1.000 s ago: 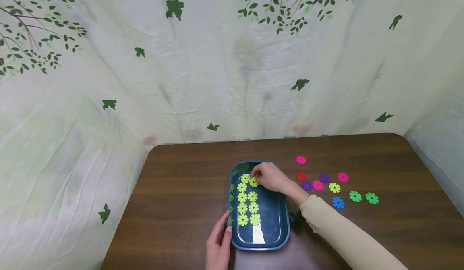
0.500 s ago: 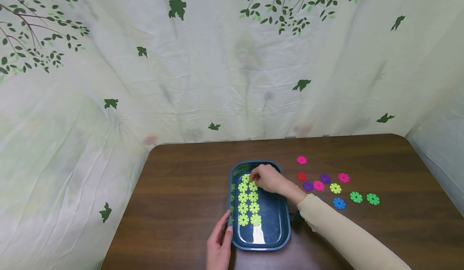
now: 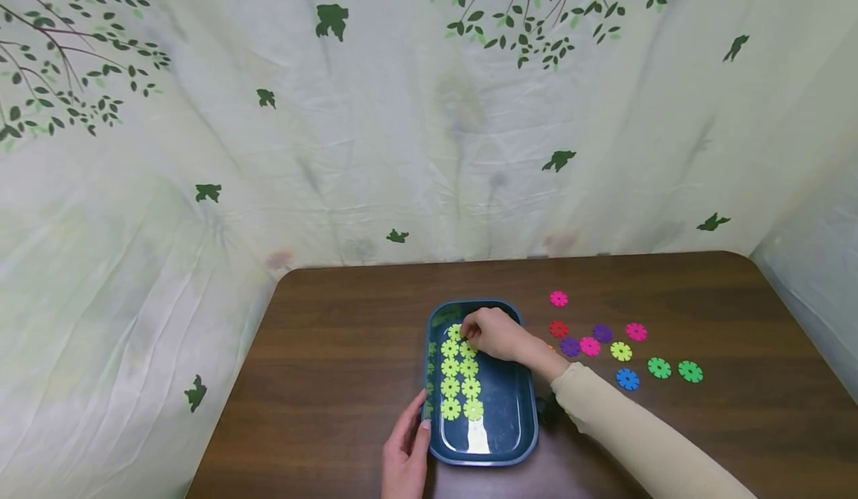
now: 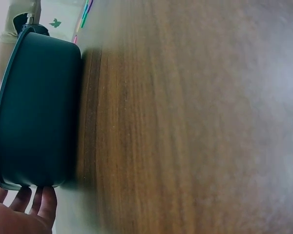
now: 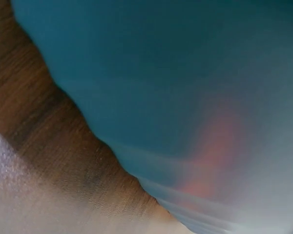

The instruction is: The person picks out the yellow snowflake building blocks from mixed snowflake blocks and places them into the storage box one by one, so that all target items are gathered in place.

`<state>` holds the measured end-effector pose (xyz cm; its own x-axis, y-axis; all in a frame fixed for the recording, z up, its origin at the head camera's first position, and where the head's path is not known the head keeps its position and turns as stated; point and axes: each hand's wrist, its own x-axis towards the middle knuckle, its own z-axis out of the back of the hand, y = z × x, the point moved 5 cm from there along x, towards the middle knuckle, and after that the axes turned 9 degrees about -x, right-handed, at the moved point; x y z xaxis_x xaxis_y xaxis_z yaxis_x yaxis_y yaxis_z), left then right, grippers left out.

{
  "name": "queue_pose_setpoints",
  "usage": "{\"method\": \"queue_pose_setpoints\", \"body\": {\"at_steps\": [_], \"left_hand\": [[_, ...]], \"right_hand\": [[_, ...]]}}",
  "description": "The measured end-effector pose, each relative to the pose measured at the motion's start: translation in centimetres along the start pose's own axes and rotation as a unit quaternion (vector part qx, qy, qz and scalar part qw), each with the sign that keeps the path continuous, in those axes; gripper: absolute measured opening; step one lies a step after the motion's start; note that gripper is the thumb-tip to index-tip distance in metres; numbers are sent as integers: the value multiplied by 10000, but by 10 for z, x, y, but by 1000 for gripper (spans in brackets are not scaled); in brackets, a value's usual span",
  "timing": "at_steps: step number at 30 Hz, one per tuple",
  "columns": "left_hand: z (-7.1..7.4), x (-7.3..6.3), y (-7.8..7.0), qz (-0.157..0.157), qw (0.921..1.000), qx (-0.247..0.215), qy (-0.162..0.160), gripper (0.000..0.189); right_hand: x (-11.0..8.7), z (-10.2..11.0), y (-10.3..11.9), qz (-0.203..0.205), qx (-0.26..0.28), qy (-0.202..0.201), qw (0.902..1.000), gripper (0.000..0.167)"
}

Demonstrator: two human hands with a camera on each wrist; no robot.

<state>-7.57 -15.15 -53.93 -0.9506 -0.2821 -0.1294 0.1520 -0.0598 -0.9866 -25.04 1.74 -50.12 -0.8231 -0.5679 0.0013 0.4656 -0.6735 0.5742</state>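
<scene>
A dark blue tray (image 3: 506, 424) lies on the table, holding two columns of yellow-green flower-shaped discs (image 3: 450, 387). My left hand (image 3: 405, 450) grips the tray's left side near the front. In the left wrist view, its fingers (image 4: 48, 201) lie against the tray's outer wall (image 4: 41, 107). My right hand (image 3: 492, 333) is over the tray's far part with bent fingers, right beside the farthest disc (image 3: 455, 332). It partly covers the disc at the far end of the right column (image 3: 468, 349). Whether a disc is between its fingertips is hidden. The right wrist view shows the blurred tray wall (image 5: 112, 87).
Right of the tray lie loose flower-shaped discs: a blue one (image 3: 627, 379), a green one (image 3: 690, 372), a purple one (image 3: 602, 333), a red one (image 3: 558, 328) and several others. The wooden table (image 3: 335, 380) ends at a printed curtain (image 3: 375, 149) behind.
The far disc in the right column has slid toward the near end, close to its column. My right fingers have shifted slightly left, off that disc. The left hand stays in place.
</scene>
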Motion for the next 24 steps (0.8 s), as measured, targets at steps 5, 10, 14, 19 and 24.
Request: {"method": "queue_pose_setpoints", "body": {"at_steps": [5,10,14,19,24], "left_hand": [[-1,-1,0,-52,10000,-54,35,44],[0,-1,1,-107,9999,-49,30,44],[-1,-1,1,-187,9998,-46,40,44],[-2,-1,0,-146,9999,-55,22,44],[-2,0,1,14,10000,-47,-15,44]], "right_hand": [[-1,0,-2,-67,430,-80,9990,19],[-4,5,0,78,811,-261,9963,23],[-10,10,1,139,912,-396,9950,23],[-21,18,1,22,940,-626,9936,23],[-35,25,-3,-86,929,-859,9919,26]]}}
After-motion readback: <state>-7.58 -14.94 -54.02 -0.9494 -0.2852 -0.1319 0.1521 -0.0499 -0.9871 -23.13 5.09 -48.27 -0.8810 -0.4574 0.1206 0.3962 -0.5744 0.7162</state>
